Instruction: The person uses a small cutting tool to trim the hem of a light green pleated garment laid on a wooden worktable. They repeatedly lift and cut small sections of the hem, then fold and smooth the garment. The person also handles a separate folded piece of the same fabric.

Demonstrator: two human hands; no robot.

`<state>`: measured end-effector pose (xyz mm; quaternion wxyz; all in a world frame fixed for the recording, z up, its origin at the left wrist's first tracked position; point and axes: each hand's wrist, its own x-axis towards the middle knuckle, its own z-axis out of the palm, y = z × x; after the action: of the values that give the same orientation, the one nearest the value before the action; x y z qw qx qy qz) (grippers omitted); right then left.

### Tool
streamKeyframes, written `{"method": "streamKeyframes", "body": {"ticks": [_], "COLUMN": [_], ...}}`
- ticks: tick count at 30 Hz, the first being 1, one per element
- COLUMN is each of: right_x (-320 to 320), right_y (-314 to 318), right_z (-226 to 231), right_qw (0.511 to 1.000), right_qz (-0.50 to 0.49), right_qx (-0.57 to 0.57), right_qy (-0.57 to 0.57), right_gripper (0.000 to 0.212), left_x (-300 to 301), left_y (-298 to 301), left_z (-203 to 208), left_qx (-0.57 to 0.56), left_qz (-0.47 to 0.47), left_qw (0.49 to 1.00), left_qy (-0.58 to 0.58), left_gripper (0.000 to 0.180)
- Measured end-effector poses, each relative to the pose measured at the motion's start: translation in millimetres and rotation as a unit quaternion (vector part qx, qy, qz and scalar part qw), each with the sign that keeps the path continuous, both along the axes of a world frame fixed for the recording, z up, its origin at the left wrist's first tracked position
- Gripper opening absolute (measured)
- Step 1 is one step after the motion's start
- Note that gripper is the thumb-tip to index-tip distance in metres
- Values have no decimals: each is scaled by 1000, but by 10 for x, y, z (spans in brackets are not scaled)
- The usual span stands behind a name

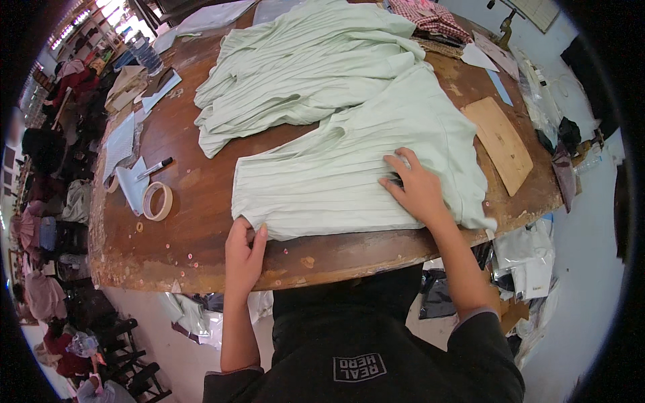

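Note:
A pale green pleated garment [316, 185] lies spread over the wooden table, with one long section nearest me and more bunched cloth behind it. At the near left corner of that section, my left hand [245, 252] grips the hem between thumb and fingers; the fingertips are partly hidden by the cloth. My right hand [418, 188] rests palm down on the pleats farther right, with its fingers apart. Under it the cloth lies mostly flat, while the right end of the garment is loosely creased near the table edge.
On the table's left are a tape roll [157, 201], a marker [154, 169] and a water bottle [144, 54]. A tan board [498, 144] lies to the right, and folded checked cloth [433, 20] sits at the back. Plastic-wrapped packages [527, 258] are below the right edge. Other people work at far left.

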<state>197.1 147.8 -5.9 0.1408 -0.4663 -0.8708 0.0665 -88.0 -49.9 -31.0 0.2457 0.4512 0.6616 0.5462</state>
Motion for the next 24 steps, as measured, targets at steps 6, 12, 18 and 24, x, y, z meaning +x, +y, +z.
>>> {"method": "streamKeyframes", "body": {"ticks": [6,12,18,24], "right_x": [160,-113,261,1229], "right_y": [-196,-320,-828,-1147], "right_z": [-36,200,214,-151], "right_qw": [997,991,989,993], "right_qz": [53,66,141,-52], "right_qx": [-30,-18,25,103], "right_qy": [49,118,30,-19], "right_gripper": [40,43,48,53], "left_x": [-210,-171,99,-72], "left_y": [-608,-610,-418,-291], "left_z": [-74,242,474,257], "left_qx": [-85,25,-27,-130], "left_qz": [-50,73,-135,-169], "left_qw": [994,956,855,850], "left_qy": [52,283,500,482], "left_gripper": [25,36,46,58]}}
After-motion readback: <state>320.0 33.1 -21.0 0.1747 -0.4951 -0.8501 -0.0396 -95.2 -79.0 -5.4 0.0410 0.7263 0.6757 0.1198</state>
